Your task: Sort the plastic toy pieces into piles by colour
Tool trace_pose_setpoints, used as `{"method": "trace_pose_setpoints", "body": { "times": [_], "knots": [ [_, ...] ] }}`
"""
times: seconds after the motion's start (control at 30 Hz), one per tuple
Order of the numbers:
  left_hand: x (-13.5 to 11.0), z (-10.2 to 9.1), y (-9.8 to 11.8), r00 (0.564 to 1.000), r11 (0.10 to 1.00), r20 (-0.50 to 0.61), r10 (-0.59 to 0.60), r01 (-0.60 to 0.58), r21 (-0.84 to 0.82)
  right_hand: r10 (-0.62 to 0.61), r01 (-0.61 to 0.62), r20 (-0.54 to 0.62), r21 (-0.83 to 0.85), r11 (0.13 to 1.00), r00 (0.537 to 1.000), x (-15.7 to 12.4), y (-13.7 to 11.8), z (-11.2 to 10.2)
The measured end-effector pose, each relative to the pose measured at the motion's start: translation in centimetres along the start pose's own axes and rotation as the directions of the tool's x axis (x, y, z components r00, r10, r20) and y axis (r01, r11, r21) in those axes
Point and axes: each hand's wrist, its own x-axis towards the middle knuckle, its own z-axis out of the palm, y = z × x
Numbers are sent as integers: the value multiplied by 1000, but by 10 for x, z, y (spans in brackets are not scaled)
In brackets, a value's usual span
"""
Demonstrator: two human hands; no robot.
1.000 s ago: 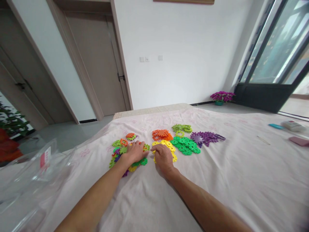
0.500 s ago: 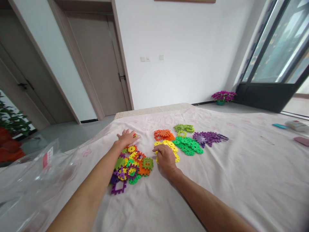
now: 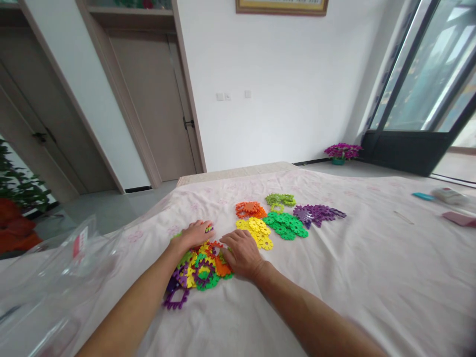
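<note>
A mixed pile of plastic interlocking pieces [image 3: 204,270] lies in front of me, with yellow, green, purple and orange shapes heaped together. Over its far edge rests my left hand [image 3: 195,234], palm down with the fingers stretched out; a few pieces show around its fingertips. My right hand [image 3: 242,254] is at the pile's right side, fingers extended and thumb apart, touching an orange piece [image 3: 222,267]. Just beyond it sit yellow discs [image 3: 256,229], orange pieces [image 3: 250,209], green discs [image 3: 286,226], light green pieces [image 3: 280,199] and purple pieces [image 3: 318,214], grouped by colour.
Clear plastic packaging [image 3: 74,263] lies at the left on the pale tablecloth [image 3: 357,277]. Toward the right edge are a thin stick [image 3: 403,217], a blue item [image 3: 423,196], a white packet [image 3: 449,195] and a pink item [image 3: 459,218].
My left hand has come nearer, onto the far edge of the mixed pile. My right hand has moved left and nearer, off the yellow discs to the pile's side. The view has tilted up slightly.
</note>
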Motion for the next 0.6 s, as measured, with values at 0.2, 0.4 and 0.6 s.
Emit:
{"method": "trace_pose_setpoints", "body": {
  "times": [0.2,0.4,0.6],
  "knots": [
    [-50,-9,-15,988,982,-110,112,-127,-141,-70,83,160,-76,994,985,0,-4,2],
    [-72,3,-61,989,984,-147,-19,-8,-176,-62,81,190,-96,992,980,1,-5,-1],
    [-91,20,-38,983,904,-183,7,-85,-419,-74,89,137,-108,990,988,1,-4,0]
  ]
}}
